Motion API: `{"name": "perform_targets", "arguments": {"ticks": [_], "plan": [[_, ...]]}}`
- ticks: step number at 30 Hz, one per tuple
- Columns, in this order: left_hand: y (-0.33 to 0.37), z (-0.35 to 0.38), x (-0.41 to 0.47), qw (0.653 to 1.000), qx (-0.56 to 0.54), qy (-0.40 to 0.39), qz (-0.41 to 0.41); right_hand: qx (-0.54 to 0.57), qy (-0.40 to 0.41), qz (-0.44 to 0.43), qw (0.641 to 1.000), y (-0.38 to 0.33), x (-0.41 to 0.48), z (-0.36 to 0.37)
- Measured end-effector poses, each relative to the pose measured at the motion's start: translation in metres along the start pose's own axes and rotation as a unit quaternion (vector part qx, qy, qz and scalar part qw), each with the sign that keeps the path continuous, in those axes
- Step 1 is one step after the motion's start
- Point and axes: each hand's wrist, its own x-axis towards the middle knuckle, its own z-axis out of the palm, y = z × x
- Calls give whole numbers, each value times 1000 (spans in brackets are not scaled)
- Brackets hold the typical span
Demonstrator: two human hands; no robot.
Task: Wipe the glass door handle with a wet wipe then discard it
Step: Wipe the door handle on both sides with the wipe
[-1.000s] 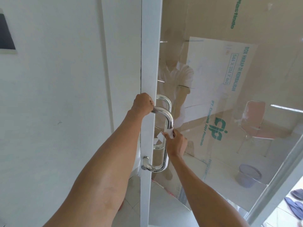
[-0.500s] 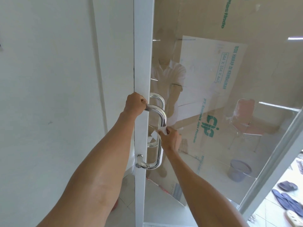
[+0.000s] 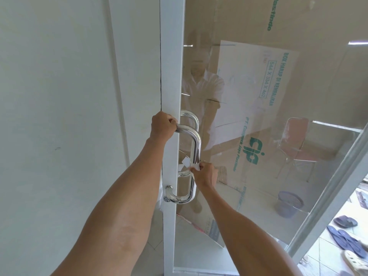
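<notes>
White wall (image 3: pixel 59 96) left, glass door (image 3: pixel 172 66) right. Left grip (image 3: pixel 162 126) wrapped round handle (image 3: pixel 196 144) top; right grip (image 3: pixel 207 174) pinches wet wipe (image 3: pixel 195 166) against handle's vertical bar, below mid-height.

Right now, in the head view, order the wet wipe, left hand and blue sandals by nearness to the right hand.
1. wet wipe, pinched by the right hand against the handle.
2. left hand, up-left, gripping the handle's top.
3. blue sandals, on the floor, lower right.

Single head-worn wide-angle view, looking forward and slightly down, close to door handle (image 3: pixel 197 148).
</notes>
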Motion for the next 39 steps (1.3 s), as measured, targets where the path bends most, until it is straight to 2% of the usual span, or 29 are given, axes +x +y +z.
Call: {"name": "perform_targets", "arguments": {"ticks": [6,14,16,22,27,30,36,39], "plan": [[1,2,-1,1000,-3,7,-7,25,41,-63,997,-23,13,-12],[3,3,-3,1000,-9,10,-19,-2,-6,18,1000,5,-1,3],[2,3,-4,1000,-13,14,-19,7,-11,16,1000,1,-1,0],[1,4,-8,999,-33,34,-20,45,100,-98,989,-44,15,-18],[0,4,-11,998,-41,39,-13,55,106,-85,989,-23,8,1],[-1,4,-10,998,-44,43,-10,29,87,-52,994,-5,-2,13],[-2,8,-10,997,-38,60,2,-49,-8,-7,999,21,-7,13],[-3,10,-12,997,-39,71,9,-17,27,-34,999,5,-2,2]]}}
